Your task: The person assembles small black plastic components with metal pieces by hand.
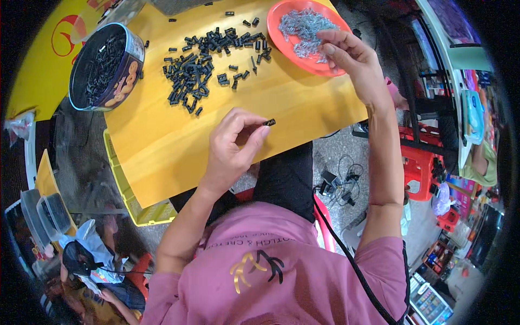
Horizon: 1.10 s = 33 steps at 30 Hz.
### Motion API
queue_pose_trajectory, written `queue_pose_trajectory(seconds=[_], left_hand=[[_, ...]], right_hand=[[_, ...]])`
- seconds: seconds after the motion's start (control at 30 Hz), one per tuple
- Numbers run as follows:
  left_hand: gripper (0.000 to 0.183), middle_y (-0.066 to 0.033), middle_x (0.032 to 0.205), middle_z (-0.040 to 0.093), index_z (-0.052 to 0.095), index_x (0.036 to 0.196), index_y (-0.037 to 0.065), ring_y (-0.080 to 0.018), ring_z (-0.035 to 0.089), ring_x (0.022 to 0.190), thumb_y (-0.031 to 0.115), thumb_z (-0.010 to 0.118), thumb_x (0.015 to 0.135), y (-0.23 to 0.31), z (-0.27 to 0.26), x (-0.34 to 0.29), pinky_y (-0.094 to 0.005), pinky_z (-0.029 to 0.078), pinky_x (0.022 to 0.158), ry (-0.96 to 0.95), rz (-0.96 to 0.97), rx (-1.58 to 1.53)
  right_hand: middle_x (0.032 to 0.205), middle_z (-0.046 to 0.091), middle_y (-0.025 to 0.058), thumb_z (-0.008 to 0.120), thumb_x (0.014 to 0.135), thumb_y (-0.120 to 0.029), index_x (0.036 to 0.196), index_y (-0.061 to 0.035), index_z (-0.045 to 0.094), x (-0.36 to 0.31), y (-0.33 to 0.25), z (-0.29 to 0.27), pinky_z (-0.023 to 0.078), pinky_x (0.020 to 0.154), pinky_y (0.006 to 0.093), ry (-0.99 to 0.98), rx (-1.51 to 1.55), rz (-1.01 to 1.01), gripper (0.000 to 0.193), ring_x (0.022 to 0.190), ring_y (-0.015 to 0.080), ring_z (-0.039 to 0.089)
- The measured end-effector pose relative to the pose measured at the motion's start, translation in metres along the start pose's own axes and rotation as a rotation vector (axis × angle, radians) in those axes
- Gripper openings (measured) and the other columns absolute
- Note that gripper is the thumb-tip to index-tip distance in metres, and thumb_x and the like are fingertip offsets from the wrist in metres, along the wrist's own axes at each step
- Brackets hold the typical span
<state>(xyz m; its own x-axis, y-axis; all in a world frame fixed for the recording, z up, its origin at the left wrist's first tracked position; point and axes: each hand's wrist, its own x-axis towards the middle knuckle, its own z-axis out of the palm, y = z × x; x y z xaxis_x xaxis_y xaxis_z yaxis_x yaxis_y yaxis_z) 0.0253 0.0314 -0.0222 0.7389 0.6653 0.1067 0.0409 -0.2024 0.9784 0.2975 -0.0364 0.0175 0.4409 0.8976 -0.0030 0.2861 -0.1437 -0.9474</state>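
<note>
Pinching black piece (270,122), left grip (232,143) near bare tabletop edge (288,141), right grip (356,58) curled over red plate (303,64), hold unclear

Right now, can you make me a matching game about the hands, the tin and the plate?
Things:
1. left hand
2. round tin
3. right hand
4. red plate

Clues:
A. spread with silvery pieces
B. pinching a small black piece
C. has lots of black bits inside
D. over the plate's edge

Right pairs: 1-B, 2-C, 3-D, 4-A
</note>
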Motion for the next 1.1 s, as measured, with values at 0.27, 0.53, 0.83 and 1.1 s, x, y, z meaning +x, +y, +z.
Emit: queue_pose_trajectory(seconds=[0.27, 0.53, 0.83, 1.1], left_hand=[[0.009, -0.0060, 0.082, 0.059, 0.062, 0.090, -0.001, -0.0128, 0.058, 0.071, 0.005, 0.066, 0.084, 0.015, 0.008, 0.006, -0.0250, 0.047, 0.065, 0.079, 0.078, -0.195], [0.011, -0.0047, 0.082, 0.058, 0.062, 0.092, -0.001, -0.0114, 0.057, 0.072, 0.007, 0.066, 0.085, 0.024, 0.006, 0.001, -0.0251, 0.047, 0.067, 0.075, 0.084, -0.270], [0.015, -0.0019, 0.086, 0.062, 0.063, 0.095, 0.001, -0.0078, 0.059, 0.077, 0.012, 0.067, 0.086, 0.021, 0.009, 0.008, -0.0236, 0.048, 0.072, 0.038, -0.090, -0.362], [0.015, 0.0005, 0.085, 0.062, 0.063, 0.096, 0.001, -0.0041, 0.055, 0.074, 0.014, 0.067, 0.087, 0.012, 0.008, 0.008, -0.0210, 0.046, 0.070, 0.053, -0.145, -0.380]], right_hand=[[0.094, 0.066, 0.0031, 0.061, 0.091, -0.010, 0.114, -0.0016, 0.061, -0.044, -0.025, 0.069, 0.046, 0.064, 0.0203, -0.034, 0.595, -0.002, 0.025, 0.073, 0.0060, 0.056], [0.095, 0.065, 0.0057, 0.057, 0.092, -0.008, 0.114, -0.0005, 0.061, -0.046, -0.035, 0.068, 0.051, 0.067, 0.0238, 0.053, 0.846, 0.000, 0.024, 0.076, 0.0092, 0.060], [0.102, 0.066, 0.0104, 0.057, 0.093, -0.010, 0.111, 0.0037, 0.061, 0.011, 0.011, -0.015, 0.056, 0.073, 0.0253, 0.232, -0.151, -0.022, 0.023, 0.088, 0.0170, 0.068], [0.101, 0.065, 0.0107, 0.058, 0.092, -0.008, 0.110, 0.0034, 0.061, 0.003, -0.005, -0.010, 0.057, 0.075, 0.0270, 0.144, 0.214, 0.092, 0.022, 0.086, 0.0181, 0.068]])
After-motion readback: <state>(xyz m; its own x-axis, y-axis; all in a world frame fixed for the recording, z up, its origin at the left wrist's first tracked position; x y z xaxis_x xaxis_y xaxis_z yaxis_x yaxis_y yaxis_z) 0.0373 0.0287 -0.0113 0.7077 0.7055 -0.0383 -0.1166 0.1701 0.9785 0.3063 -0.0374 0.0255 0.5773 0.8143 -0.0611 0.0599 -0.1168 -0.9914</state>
